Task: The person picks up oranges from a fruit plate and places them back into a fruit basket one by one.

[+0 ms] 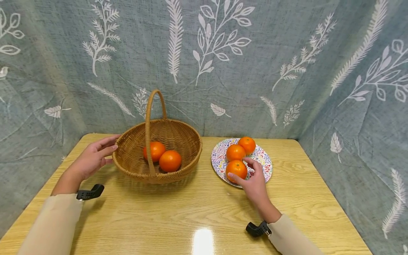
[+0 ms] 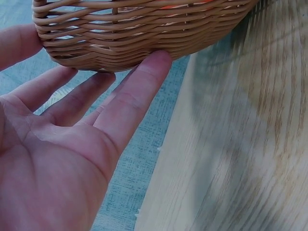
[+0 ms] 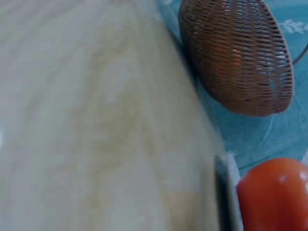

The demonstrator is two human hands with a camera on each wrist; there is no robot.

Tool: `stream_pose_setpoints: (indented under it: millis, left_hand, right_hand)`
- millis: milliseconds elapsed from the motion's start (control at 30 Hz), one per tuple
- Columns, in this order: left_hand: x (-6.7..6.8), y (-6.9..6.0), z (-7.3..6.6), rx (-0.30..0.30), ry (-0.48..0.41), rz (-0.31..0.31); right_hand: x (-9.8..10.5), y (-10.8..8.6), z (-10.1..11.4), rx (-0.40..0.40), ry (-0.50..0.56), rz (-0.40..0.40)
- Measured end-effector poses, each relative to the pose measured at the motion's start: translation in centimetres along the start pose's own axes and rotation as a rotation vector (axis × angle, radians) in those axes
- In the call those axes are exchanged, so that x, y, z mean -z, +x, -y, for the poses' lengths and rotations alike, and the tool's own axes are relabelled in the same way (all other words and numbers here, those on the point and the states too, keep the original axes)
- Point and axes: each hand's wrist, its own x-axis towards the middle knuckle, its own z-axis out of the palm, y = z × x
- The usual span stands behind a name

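1. The right hand (image 1: 255, 182), well to the right of the wicker basket (image 1: 188, 143), grips the front orange (image 1: 237, 169), its thumb on the fruit's near left side and its fingers curved round the other side.
2. The left hand (image 1: 92, 156), at the basket's left end, is not clenched: its nearly straight fingers touch the outer wall, as the left wrist view shows.
3. The front orange is at the near part of a patterned plate (image 1: 220, 157), which lies to the right of the basket and apart from it.
4. Also on the plate are a middle orange (image 1: 235, 152) and a rear orange (image 1: 247, 145), farther back in line.
5. Two basket oranges (image 1: 170, 161) sit side by side inside the basket, under its arched handle (image 1: 148, 124).
6. The wooden table (image 1: 159, 219) carries basket and plate; behind the basket hangs a grey-green cloth (image 1: 239, 102) printed with white leaves.
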Motion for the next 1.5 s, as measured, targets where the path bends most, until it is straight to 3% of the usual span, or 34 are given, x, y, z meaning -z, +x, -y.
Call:
stream_pose_setpoints:
  millis: [300, 700, 1233, 1500]
  left_hand:
    - [-0.1, 0.0, -0.3, -0.002, 0.030, 0.000]
    - [-0.1, 0.1, 0.1, -0.018, -0.030, 0.009]
    - [0.1, 0.2, -0.1, 0.021, -0.016, 0.006]
    - [0.4, 0.4, -0.2, 0.020, -0.029, 0.026]
  right_hand:
    - [0.1, -0.7, -0.4, -0.050, 0.001, 0.040]
    - [-0.1, -0.2, -1.2, -0.075, -0.007, 0.072]
    - [0.1, -0.4, -0.8, -0.091, 0.045, 0.084]
    - [0.1, -0.5, 0.2, -0.035, 0.096, 0.092]
